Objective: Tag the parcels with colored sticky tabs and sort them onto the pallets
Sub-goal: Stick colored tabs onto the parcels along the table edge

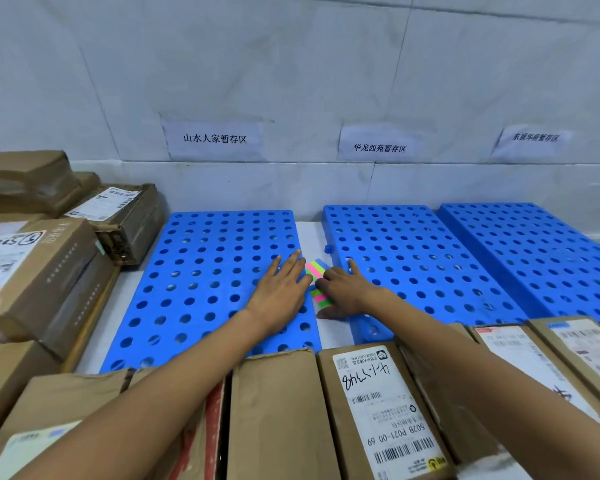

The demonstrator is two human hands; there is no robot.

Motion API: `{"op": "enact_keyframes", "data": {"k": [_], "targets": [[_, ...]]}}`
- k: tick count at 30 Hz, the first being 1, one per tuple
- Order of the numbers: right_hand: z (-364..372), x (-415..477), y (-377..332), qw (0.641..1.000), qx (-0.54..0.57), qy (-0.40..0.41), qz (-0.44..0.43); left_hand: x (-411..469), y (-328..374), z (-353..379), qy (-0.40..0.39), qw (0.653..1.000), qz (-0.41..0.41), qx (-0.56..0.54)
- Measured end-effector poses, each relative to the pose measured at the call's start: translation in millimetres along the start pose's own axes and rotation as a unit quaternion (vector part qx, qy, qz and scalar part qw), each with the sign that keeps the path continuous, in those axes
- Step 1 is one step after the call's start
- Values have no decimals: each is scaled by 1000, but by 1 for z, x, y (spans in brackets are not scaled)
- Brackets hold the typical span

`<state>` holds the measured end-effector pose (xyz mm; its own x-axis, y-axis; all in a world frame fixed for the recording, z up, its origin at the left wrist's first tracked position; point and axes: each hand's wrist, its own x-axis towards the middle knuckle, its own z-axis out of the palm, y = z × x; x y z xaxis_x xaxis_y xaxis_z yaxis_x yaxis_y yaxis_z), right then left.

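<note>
tabs (315, 269): pink, green, yellow strips between left pallet (201, 271) and middle pallet (430, 265). left hand (281, 289) flat, fingers straight; right hand (347, 292) over tabs, grip unclear.

Bright even light, soft shadows, bowed edges

Three blue plastic pallets pierced with round holes lie flat side by side on the white surface: the left pallet (201, 268), middle pallet (413, 252) and right pallet (534, 252). Pink, green and yellow sticky tabs (315, 270) lie in the gap between the left and middle ones. Brown cardboard parcels (278, 410) with white labels line the near edge, and a stack of parcels (59, 271) stands at the left.
</note>
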<state>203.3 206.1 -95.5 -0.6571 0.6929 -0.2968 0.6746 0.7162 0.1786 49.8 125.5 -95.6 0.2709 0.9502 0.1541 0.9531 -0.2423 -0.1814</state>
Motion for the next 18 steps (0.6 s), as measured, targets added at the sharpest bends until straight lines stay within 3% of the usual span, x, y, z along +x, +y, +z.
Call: {"op": "enact_keyframes", "data": {"k": [9,15,18], "targets": [[-6,3,3,1000,13,-5,14,-1,-3,2,8,1000,-13,-25],[-13,7,2,997,9,-75,25,-3,-1,4,5,999,-15,-40],[-19,11,0,994,-43,-102,27,-1,-3,5,12,999,-18,-44]]}}
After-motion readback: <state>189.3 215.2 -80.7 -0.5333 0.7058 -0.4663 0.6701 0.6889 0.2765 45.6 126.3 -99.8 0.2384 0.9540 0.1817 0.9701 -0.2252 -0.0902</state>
